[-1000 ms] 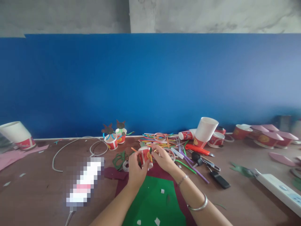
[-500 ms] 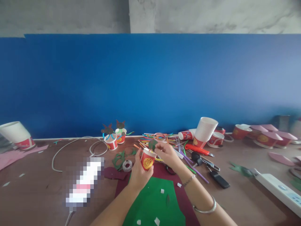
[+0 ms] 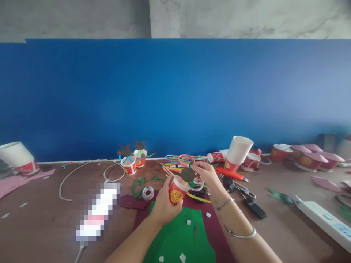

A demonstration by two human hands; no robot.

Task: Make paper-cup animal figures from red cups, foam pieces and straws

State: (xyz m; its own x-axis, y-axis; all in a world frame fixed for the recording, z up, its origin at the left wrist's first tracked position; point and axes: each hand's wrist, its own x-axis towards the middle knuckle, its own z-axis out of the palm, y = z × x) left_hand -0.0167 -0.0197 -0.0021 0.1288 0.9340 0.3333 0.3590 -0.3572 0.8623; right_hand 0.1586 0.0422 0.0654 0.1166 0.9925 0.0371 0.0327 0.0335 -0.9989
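My left hand (image 3: 166, 205) is wrapped round a red and white paper cup (image 3: 177, 190), which tilts to the right. My right hand (image 3: 205, 173) pinches the top of a dark green paper piece (image 3: 187, 174) at the cup's rim. Beneath both forearms lie a green sheet (image 3: 179, 233) and a maroon sheet (image 3: 216, 233) with small white scraps. A roll of tape (image 3: 147, 193) and green paper cut-outs (image 3: 137, 186) are left of the cup.
Two decorated cups (image 3: 128, 166) stand back left. Colourful sticks (image 3: 175, 159), stacked cups (image 3: 238, 151), a red cutter (image 3: 229, 173) and keys (image 3: 253, 207) lie beyond and right. A power strip (image 3: 323, 223) is far right, a white cable (image 3: 61, 186) left.
The cup in my left hand has shifted slightly right and tilts more to the right. My right hand has moved right and a little up, and more of the green piece shows.
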